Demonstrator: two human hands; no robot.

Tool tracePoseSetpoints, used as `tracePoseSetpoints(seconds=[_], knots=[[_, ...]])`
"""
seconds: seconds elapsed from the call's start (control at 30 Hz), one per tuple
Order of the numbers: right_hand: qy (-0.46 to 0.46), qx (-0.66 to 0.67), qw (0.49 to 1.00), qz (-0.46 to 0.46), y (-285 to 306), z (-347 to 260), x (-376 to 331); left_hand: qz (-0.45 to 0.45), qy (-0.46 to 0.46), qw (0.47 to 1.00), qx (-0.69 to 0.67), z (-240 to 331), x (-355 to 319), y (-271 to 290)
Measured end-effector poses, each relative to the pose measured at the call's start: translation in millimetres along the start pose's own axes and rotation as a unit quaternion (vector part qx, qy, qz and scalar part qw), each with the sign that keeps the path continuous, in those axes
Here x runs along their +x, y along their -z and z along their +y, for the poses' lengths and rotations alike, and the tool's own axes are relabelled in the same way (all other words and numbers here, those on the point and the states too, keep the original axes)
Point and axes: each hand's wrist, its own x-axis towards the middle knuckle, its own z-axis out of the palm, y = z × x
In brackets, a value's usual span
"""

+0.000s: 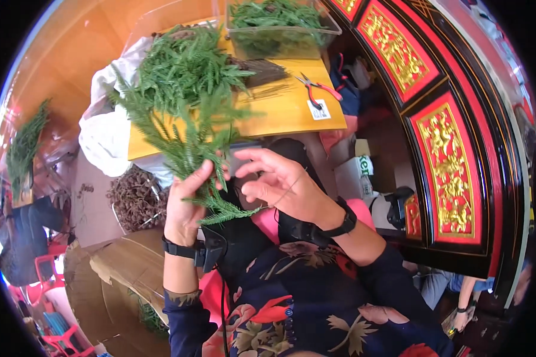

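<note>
Left hand: the left hand (186, 199) is closed around a bunch of green fern-like sprigs (184, 131). The fingers wrap the stems low down, and the leafy tops stick up and fan out above the hand.

Right hand: the right hand (283, 184) is just beside the left hand. Its fingers are partly spread. The thumb and one finger pinch a thin wire (286, 191), which runs slanted toward the stems. I cannot tell if the wire goes around the stems.

Where the sprigs are: in front of the person's chest, held up between the person and the yellow table (292, 110). One small sprig tip (229, 214) pokes out below the left hand.

Wrists: each wrist has a black band (345, 225) on it.

Clear box: a clear plastic box (280, 30) stands at the far side of the yellow table. It holds more green sprigs.

Pile on the table: a big heap of green sprigs (184, 65) lies on the table, left of the clear box, with brown stems sticking out to the right.

Pliers: red-handled pliers (317, 88) lie on the table, near the right edge, apart from both hands.

White bag: a white plastic bag (104, 128) hangs at the left end of the table.

Brown bits: a basket of dark brown twigs (134, 199) sits low down, left of the left hand.

Right side: a black, red and gold carved panel (449, 172) curves along the right.

In the way: the held sprigs hide part of the table edge.
</note>
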Motion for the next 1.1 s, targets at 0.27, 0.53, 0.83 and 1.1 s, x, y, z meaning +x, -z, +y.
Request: tracePoseSetpoints(seconds=[0.27, 0.53, 0.83, 1.1], knots=[[-0.033, -0.040, 0.998, 0.044, 18.4, 40.3, -10.7, -0.008, 0.038, 0.996, 0.084, -39.3, -16.1, -21.3], [0.022, -0.033, 0.988, 0.146, 31.3, 48.1, -33.0, -0.053, 0.100, 0.994, -0.014, -53.5, -23.0, -13.4], [0.010, -0.067, 0.989, 0.133, 17.9, 40.1, -59.8, -0.050, 0.009, 0.982, 0.183, -68.5, -38.5, -27.9], [0.306, -0.264, 0.897, 0.180, 6.6, 18.2, -108.8, -0.155, -0.227, 0.706, 0.652, -85.7, -68.3, -32.6]])
